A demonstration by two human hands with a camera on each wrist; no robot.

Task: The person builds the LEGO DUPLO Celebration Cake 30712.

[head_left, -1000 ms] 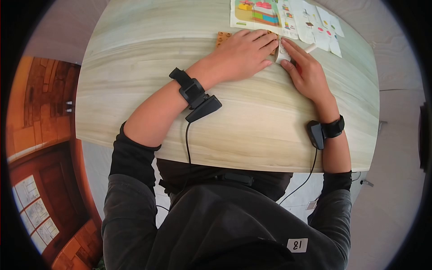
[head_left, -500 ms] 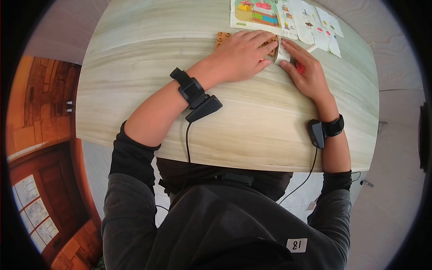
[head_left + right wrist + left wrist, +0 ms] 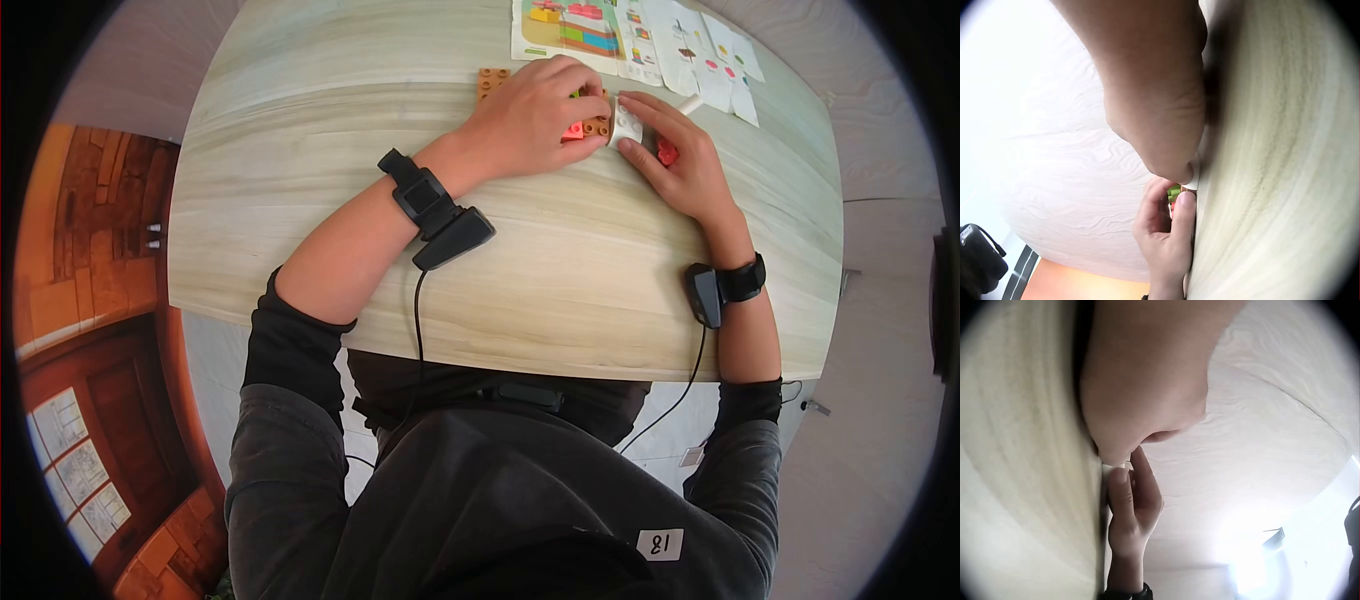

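Observation:
In the head view my left hand [image 3: 525, 120] arches over an orange-brown studded plate [image 3: 490, 78], its fingers and thumb curled round the plate's right part. Between thumb and fingers show a pinkish-red brick [image 3: 573, 131] and some green; the right wrist view also has a green brick [image 3: 1174, 192] there. A white studded brick [image 3: 627, 122] stands right at the plate's right end. My right hand [image 3: 690, 165] pinches this white brick between thumb and fingers. A small red piece [image 3: 667, 152] lies beside the right palm, partly covered by the hand.
An illustrated instruction sheet [image 3: 570, 35] lies at the table's far side, with more unfolded pages [image 3: 705, 65] to its right. A white stick-like piece [image 3: 690, 104] lies just beyond the right hand. The wooden table [image 3: 560, 270] has its near edge at the person's waist.
The left fingers have bent and lifted from lying flat over the plate, so the pinkish-red brick now shows. The plate and white brick have shifted slightly; more of the red piece beside the right palm shows.

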